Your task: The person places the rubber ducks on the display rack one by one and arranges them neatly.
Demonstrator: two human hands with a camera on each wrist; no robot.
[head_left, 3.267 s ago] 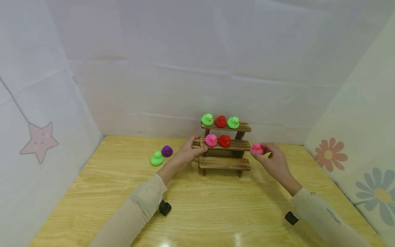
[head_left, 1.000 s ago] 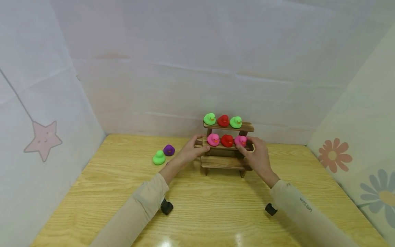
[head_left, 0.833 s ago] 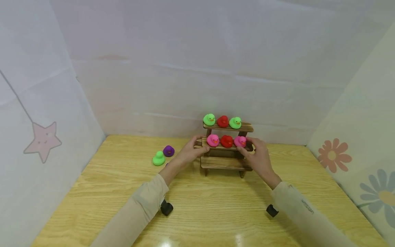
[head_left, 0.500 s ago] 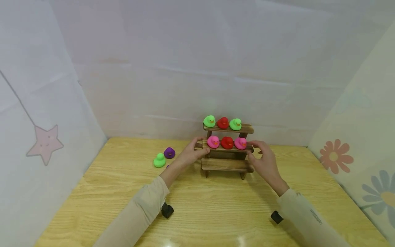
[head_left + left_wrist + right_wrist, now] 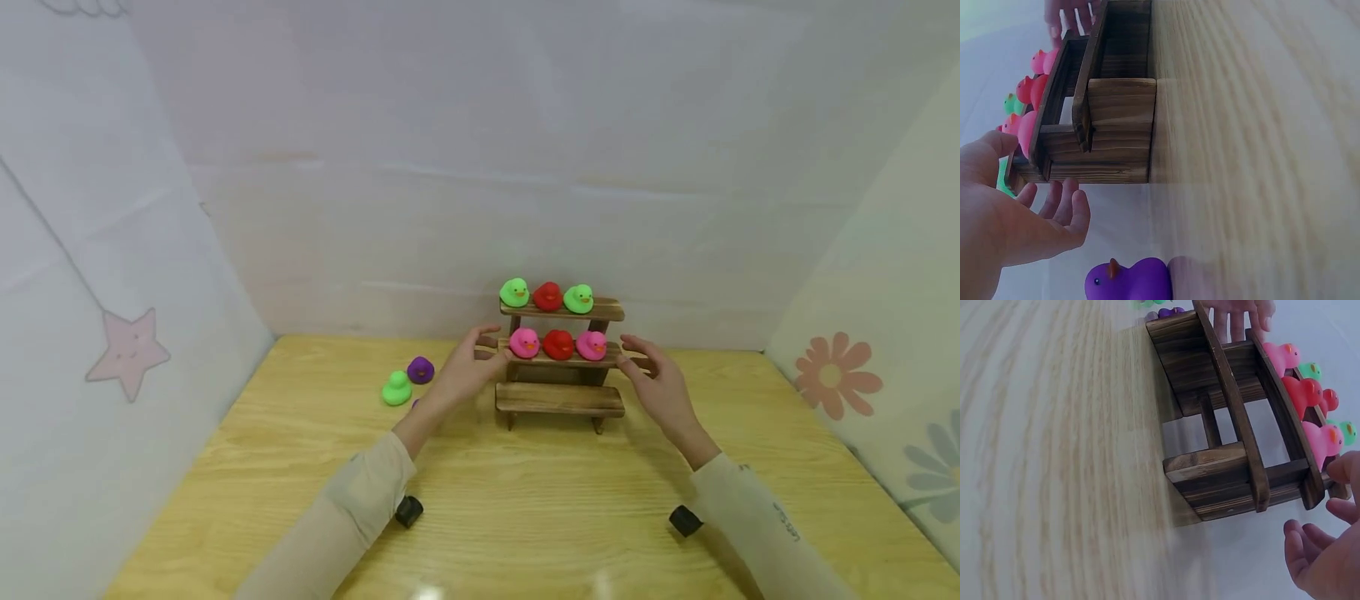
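A three-tier wooden stand (image 5: 558, 400) holds rubber ducks. On its middle tier sit a pink duck (image 5: 524, 343), a red duck (image 5: 558, 344) and a second pink duck (image 5: 592, 345) at the right end. The top tier carries a green duck (image 5: 514, 292), a red duck (image 5: 548, 297) and another green duck (image 5: 579, 299). My left hand (image 5: 461, 372) is beside the stand's left end, fingers loose, thumb right by the left pink duck in the left wrist view. At the right end, my right hand (image 5: 663, 392) has its fingers spread around nothing, thumb close to the middle tier.
Left of the stand, a green duck (image 5: 397, 389) and a purple duck (image 5: 421, 370) lie on the wooden table (image 5: 525, 508). A bit of another purple thing peeks out behind my left wrist. A pale cloth wall (image 5: 375, 208) stands behind the stand.
My right hand has brought the pink duck to the middle tier's right end, let go of it and drawn back to the right. My left hand stays at the left end.
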